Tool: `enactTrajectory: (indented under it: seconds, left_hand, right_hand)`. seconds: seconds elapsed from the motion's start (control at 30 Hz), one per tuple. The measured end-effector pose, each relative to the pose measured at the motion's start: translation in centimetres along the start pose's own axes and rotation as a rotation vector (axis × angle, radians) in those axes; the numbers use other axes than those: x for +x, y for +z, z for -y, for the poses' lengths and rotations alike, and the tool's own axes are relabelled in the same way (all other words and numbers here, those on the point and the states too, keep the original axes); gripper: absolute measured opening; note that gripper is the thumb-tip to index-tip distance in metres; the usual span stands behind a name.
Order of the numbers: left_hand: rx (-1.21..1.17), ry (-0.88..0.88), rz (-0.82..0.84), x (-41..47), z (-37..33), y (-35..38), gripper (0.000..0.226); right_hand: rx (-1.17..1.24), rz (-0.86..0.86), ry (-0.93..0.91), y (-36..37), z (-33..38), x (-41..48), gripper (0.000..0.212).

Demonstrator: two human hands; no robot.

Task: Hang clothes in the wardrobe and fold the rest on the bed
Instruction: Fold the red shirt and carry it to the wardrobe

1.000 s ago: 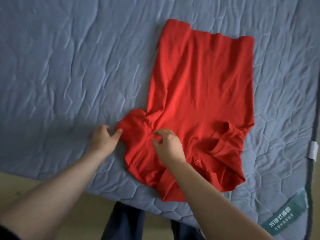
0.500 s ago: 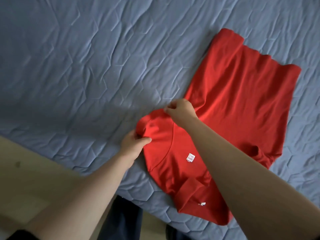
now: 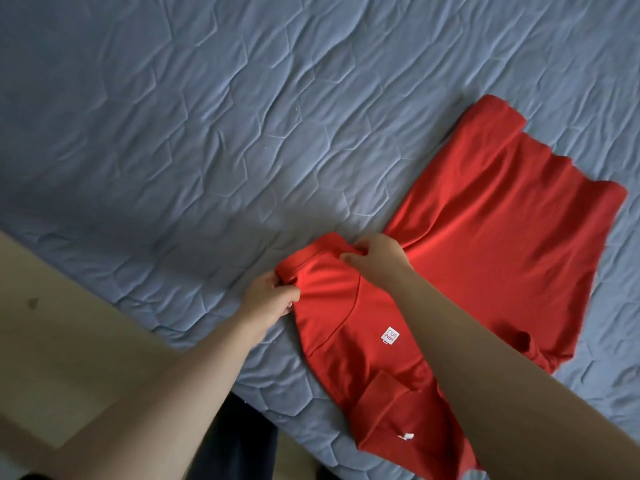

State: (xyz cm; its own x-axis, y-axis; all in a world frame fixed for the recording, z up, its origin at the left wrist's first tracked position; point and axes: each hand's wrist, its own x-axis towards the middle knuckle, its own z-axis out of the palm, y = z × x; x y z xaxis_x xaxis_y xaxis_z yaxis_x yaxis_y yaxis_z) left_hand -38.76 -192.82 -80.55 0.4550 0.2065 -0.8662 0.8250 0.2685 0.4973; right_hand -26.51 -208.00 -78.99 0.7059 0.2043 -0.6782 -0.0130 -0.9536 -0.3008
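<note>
Red shirt (image 3: 485,251) on the bed (image 3: 207,133), its sleeve pinched by both hands' fingers (image 3: 287,289).

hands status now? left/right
Left hand: closed, pinching the sleeve edge of the red shirt.
Right hand: closed, gripping the same sleeve further along its edge.

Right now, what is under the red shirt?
The blue bed cover spreads out around the red shirt and runs under it. The shirt hides that part, so anything else beneath cannot be seen.
</note>
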Motion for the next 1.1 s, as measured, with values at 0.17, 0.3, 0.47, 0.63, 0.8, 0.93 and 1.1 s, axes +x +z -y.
enactTrajectory:
  seconds: [0.17, 0.3, 0.47, 0.63, 0.8, 0.93, 1.1]
  left_hand:
    - [-0.071, -0.002, -0.001, 0.0, 0.1, -0.5, 0.031]
    - [0.009, 0.094, -0.016, 0.0, -0.2, -2.1, 0.021]
    - [0.079, 0.039, 0.061, -0.5, 0.2, -2.6, 0.028]
    - [-0.169, -0.064, 0.083, -0.2, -0.2, -0.8, 0.015]
    - [-0.130, -0.048, -0.026, 0.4, -1.0, 0.1, 0.011]
    - [-0.034, -0.031, -0.059, 1.6, -1.1, 0.4, 0.009]
    - [-0.048, -0.046, -0.070, 2.6, -0.6, 0.2, 0.010]
  right_hand:
    - [0.203, -0.133, -0.087, 0.5, 1.6, 0.6, 0.008]
    - [0.147, -0.098, -0.250, 1.9, 2.7, 1.3, 0.012]
    - [0.197, -0.142, -0.254, 2.3, 2.0, 1.3, 0.027]
    - [0.215, -0.644, 0.027, -1.5, -0.6, 2.4, 0.021]
    - [0.239, -0.650, 0.265, -4.8, -1.7, 6.0, 0.041]
    - [0.248, -0.576, 0.436, -6.1, -2.6, 9.4, 0.038]
    - [0.371, -0.602, 0.316, -6.1, -2.9, 10.6, 0.025]
